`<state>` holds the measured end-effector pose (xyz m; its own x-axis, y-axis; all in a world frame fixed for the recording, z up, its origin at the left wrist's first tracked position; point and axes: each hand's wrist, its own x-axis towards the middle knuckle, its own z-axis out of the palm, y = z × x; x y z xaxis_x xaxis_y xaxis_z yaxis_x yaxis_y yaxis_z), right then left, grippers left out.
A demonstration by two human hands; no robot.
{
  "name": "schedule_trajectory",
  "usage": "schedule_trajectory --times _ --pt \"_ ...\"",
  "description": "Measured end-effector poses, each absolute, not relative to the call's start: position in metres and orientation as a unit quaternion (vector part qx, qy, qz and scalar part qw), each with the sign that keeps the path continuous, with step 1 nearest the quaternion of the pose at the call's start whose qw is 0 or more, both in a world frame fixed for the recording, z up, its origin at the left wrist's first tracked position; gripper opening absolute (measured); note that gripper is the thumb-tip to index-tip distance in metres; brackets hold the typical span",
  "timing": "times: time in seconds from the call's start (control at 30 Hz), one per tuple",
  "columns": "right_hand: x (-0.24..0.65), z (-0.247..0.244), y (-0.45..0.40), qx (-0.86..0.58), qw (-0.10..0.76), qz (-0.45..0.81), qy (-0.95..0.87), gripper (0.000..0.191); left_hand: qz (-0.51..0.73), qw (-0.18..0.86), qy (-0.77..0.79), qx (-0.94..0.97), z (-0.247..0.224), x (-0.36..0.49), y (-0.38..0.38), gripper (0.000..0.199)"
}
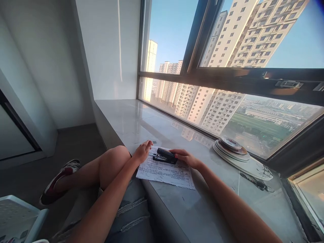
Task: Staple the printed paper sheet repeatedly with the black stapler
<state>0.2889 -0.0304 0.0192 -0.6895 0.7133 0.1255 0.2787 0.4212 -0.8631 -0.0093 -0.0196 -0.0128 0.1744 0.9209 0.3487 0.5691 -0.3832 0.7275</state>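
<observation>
A black stapler [165, 156] lies over the printed sheets of paper [167, 173], its top arm raised from the base and its front end toward my left hand. My right hand [186, 158] grips the stapler's rear end. My left hand [143, 152] hovers by the upper left corner of the paper, fingers pinched together. Whatever it may hold is too small to make out. Just beyond those fingertips, a small greyish piece [154, 142] rests on the sill. The paper has handwriting among its printed lines and a slightly ragged near edge.
The glossy grey window sill [126, 118] runs along a dark-framed window. On the right stand stacked round plates or discs [231, 148] on a white oval board [260, 168], with keys [259, 184] beside them. My bent leg [111, 165] presses near the sill's edge. A white plastic item [20, 216] is lower left.
</observation>
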Motion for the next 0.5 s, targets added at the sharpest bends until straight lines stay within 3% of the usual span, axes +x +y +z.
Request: schedule_trajectory --times 0.17,0.3,0.4,0.5 --pt "0.269 0.023 -0.043 -0.348 0.252 0.304 -0.85 0.052 0.424 0.23 0.487 0.728 -0.013 -0.009 -0.021 0.064" --pt "0.252 0.019 -0.051 -0.376 0.275 0.21 -0.86 0.037 0.509 0.241 0.44 0.699 -0.01 -0.009 -0.022 0.059" --pt "0.246 0.017 -0.054 -0.369 0.357 0.135 -0.848 0.035 0.61 0.374 0.374 0.59 -0.007 -0.01 -0.022 0.048" --pt "0.24 0.019 -0.058 -0.306 0.407 0.012 -0.861 0.038 0.623 0.557 0.299 0.461 -0.005 -0.011 -0.023 0.037"
